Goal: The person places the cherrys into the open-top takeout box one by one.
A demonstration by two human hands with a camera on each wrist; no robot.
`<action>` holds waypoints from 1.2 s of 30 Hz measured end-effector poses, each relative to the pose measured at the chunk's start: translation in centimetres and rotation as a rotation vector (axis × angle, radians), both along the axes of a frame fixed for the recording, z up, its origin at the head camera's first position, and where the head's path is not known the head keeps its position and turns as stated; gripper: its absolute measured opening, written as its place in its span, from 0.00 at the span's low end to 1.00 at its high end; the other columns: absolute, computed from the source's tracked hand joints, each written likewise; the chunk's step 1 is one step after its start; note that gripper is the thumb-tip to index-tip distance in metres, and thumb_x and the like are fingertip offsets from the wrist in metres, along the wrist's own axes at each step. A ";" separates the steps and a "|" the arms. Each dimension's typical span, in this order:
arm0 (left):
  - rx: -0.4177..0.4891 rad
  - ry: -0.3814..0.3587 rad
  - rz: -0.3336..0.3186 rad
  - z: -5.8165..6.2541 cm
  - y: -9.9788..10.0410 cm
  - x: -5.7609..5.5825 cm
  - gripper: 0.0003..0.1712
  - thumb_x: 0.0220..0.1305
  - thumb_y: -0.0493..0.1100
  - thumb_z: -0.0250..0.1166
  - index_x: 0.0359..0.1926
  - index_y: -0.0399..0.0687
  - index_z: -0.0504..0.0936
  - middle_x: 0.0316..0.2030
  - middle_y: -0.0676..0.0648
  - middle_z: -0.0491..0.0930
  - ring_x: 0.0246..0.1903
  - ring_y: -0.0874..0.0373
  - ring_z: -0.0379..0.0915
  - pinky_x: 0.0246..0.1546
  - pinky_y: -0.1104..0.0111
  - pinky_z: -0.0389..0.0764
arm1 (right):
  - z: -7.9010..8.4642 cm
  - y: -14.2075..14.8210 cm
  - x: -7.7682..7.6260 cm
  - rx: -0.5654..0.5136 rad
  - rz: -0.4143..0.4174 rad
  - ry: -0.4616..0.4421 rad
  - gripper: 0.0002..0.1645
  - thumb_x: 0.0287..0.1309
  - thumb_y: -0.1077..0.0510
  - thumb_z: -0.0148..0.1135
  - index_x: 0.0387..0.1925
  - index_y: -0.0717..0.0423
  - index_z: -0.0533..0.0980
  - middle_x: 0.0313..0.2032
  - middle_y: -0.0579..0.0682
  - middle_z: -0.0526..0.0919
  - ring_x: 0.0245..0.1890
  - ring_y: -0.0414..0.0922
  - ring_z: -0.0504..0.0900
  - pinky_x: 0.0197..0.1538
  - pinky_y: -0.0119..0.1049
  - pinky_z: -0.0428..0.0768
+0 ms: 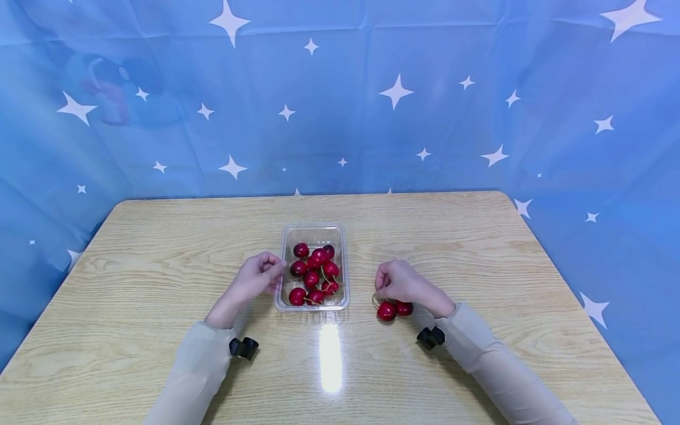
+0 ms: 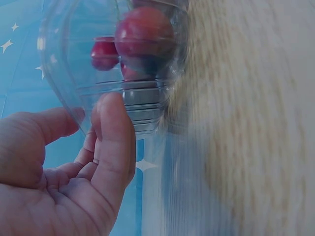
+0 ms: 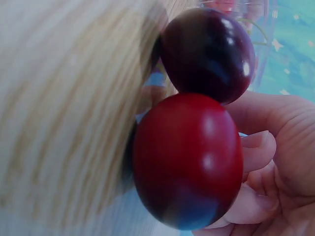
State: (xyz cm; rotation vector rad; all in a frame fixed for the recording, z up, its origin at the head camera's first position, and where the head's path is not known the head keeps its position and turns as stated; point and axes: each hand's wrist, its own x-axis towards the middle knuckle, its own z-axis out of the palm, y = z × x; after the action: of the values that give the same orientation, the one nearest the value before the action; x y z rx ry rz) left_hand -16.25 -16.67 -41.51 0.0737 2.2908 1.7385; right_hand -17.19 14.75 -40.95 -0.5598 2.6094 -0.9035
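Note:
My left hand [image 1: 258, 275] pinches the left rim of a clear plastic container [image 1: 312, 225], thumb on one side and fingers on the other in the left wrist view. Inside the container lie several dark red cherries [image 1: 311, 278], some with green stems. To the right of it, my right hand [image 1: 402, 281] has its fingers curled above a bright red cherry [image 1: 386, 311] and a darker cherry [image 3: 209, 56] beside it. A thin stem runs up to the fingertips, which seem to pinch it; the cherries hide part of the grip in the right wrist view.
A light wood-grain table [image 1: 175, 248] carries everything. Behind it hangs a blue cloth [image 1: 340, 136] with white stars. Both wrists wear small black devices, and a bright light reflection lies in front of the container.

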 end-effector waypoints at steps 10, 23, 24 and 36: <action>0.022 0.003 -0.014 -0.1 -0.1 0.0 0.11 0.69 0.37 0.53 0.40 0.27 0.69 0.22 0.48 0.72 0.23 0.61 0.71 0.24 0.71 0.82 | 0.1 -0.2 0.1 0.035 -0.053 -0.034 0.09 0.39 0.71 0.66 0.21 0.59 0.75 0.20 0.46 0.75 0.23 0.39 0.72 0.28 0.30 0.73; 0.030 0.001 -0.021 -0.2 -0.2 -0.1 0.11 0.69 0.37 0.53 0.40 0.27 0.69 0.23 0.48 0.73 0.23 0.61 0.71 0.24 0.71 0.82 | 0.5 0.5 -0.1 -0.077 -0.056 -0.014 0.06 0.46 0.71 0.59 0.30 0.63 0.78 0.21 0.47 0.77 0.22 0.39 0.72 0.27 0.31 0.73; 0.031 0.000 -0.022 -0.2 -0.2 -0.1 0.11 0.69 0.37 0.53 0.40 0.27 0.69 0.23 0.47 0.73 0.23 0.60 0.71 0.24 0.71 0.82 | 0.5 0.5 -0.1 -0.083 -0.056 -0.007 0.06 0.46 0.71 0.59 0.29 0.63 0.78 0.21 0.47 0.77 0.22 0.39 0.72 0.27 0.32 0.73; 0.018 0.001 -0.018 -0.1 -0.1 -0.1 0.11 0.69 0.37 0.53 0.40 0.28 0.70 0.23 0.47 0.72 0.22 0.60 0.71 0.23 0.72 0.81 | 0.9 0.5 0.0 -0.128 -0.111 0.053 0.04 0.47 0.70 0.61 0.23 0.61 0.79 0.19 0.45 0.77 0.21 0.38 0.71 0.28 0.29 0.72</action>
State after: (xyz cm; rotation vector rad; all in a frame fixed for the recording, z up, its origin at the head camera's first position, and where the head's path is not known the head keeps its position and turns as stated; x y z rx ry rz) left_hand -16.34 -16.77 -41.60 0.0985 2.2682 1.7506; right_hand -17.17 15.26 -40.02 -0.4811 2.6661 -1.1108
